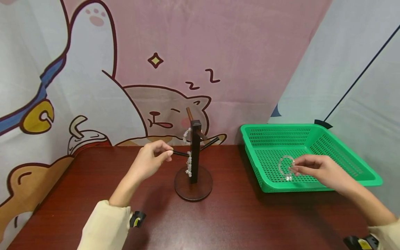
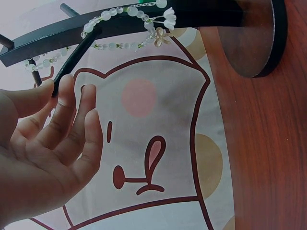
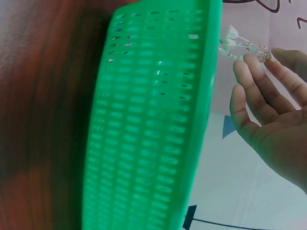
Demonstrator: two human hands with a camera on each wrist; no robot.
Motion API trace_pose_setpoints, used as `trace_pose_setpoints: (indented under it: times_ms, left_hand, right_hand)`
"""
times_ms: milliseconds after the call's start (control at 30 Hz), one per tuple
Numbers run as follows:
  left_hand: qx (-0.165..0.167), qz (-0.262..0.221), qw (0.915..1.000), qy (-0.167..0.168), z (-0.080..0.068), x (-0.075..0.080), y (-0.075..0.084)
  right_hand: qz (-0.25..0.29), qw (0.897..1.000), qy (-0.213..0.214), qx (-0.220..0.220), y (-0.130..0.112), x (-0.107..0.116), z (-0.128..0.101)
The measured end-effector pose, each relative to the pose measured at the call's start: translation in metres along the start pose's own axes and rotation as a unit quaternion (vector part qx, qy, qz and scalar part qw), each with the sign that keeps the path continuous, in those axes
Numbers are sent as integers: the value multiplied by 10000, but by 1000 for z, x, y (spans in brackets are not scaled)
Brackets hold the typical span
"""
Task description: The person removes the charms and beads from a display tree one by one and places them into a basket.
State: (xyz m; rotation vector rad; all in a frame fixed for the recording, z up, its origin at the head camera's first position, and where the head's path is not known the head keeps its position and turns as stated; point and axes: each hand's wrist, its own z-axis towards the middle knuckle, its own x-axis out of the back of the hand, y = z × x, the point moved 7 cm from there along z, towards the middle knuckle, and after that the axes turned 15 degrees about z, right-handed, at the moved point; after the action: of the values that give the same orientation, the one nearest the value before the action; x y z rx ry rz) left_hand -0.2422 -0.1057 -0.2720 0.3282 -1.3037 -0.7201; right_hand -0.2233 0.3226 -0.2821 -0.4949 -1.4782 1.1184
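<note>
Bracelet: a clear bead bracelet hangs from the right hand above the floor of the green basket; its small flower charms dangle low.
Right hand: thumb and fingers pinch the bracelet at one point of the loop, the rest of it free; the wrist view shows the charm end just past the fingertips.
Left hand: the left hand holds the tip of a black peg on the stand, fingers curled lightly on its end.
Stand: a dark wooden stand sits on a round base on the table, pegs sticking out at several heights; well apart from the basket.
Hung beads: two more bead bracelets already hang on pegs close to the post, one high, one low.
Doing it well: my reading is that the loop goes onto a peg next. It helps to lift the bracelet clear of the basket wall, hold the loop wide with the charms hanging down, and steady the stand by the peg so it does not tip.
Risk: the charms may snag in the basket mesh or on the hung beads.
Backdrop: a cartoon cat cloth behind the table.
</note>
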Motion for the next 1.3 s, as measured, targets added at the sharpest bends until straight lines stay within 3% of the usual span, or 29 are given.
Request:
trace_pose_setpoints:
  times_ms: [300,567,1033,1300]
  left_hand:
    - [-23,-22,10000,2,-1,0,0]
    - [-24,-26,10000,-18,0,0,0]
    - [-33,-48,10000,-55,1,0,-1]
    - [-60,-46,10000,-33,1,0,-1]
  right_hand:
    - [142,9995,-244,-150,17,-4,-10]
    - [81,9993,-217,-307,26,-7,-10]
    - [-271,9966,-42,-782,21,-4,-7]
    - [-268,9979,-110,-584,10,-5,3]
